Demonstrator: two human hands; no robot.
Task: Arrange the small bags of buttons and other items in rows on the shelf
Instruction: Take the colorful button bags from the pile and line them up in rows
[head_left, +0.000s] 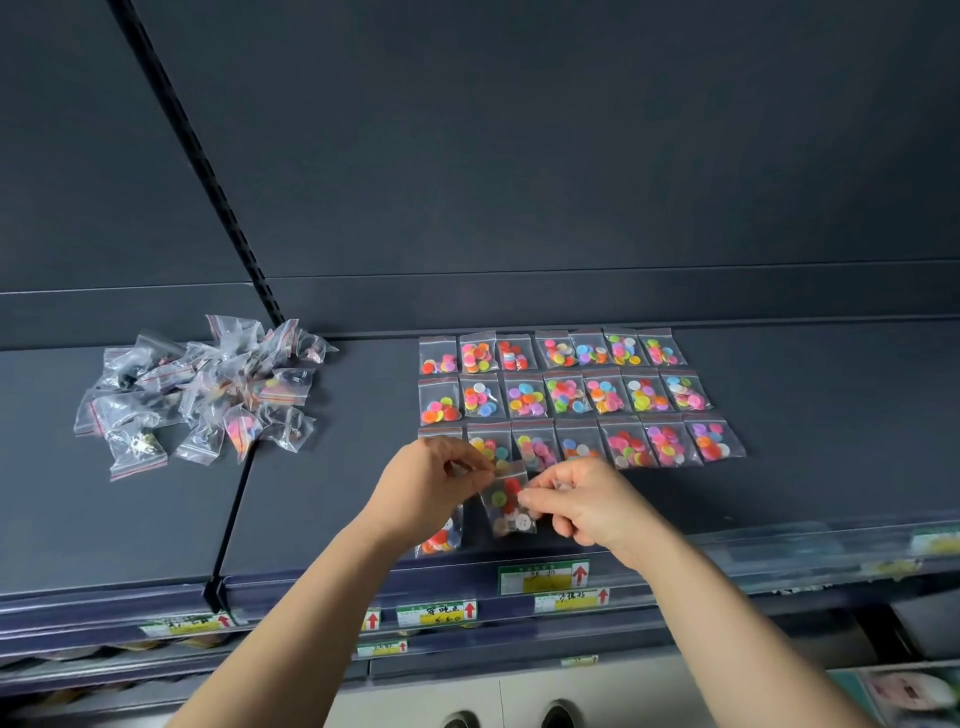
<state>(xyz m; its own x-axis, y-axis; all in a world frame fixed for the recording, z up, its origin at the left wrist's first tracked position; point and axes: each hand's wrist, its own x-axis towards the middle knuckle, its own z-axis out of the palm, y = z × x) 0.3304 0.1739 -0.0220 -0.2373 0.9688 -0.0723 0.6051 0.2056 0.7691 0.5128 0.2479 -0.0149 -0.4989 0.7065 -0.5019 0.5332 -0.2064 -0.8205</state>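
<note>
Both hands are working at the front of the dark shelf (810, 483), with one small bag (510, 503) of buttons caught between them. Red, green and white buttons show through the clear plastic. The left hand (431, 483) pinches the bag's top left corner between thumb and fingertips. The right hand (582, 501) pinches its right edge, the other fingers curled underneath. The bag is tilted, just in front of the nearest row. From this angle I cannot tell whether its bottom edge touches the shelf.

Behind it are the laid-out bags (566, 397): three rows, seven across, each bag holding bright mixed buttons, edges close or touching. The left hand covers part of the nearest row's left end. A second bag (441, 538) with red, orange and white buttons lies near the shelf's front lip, tucked under the left wrist.

Over on the left, past a black divider bar (231, 519), sits a loose heap (208, 389) of clear bags lying every which way. Some hold dark contents, and one shows coloured buttons.

Along the shelf fronts below are green-and-yellow price labels (543, 577) with red arrows. At the very bottom edge two shoe toes (558, 716) peek in.
</note>
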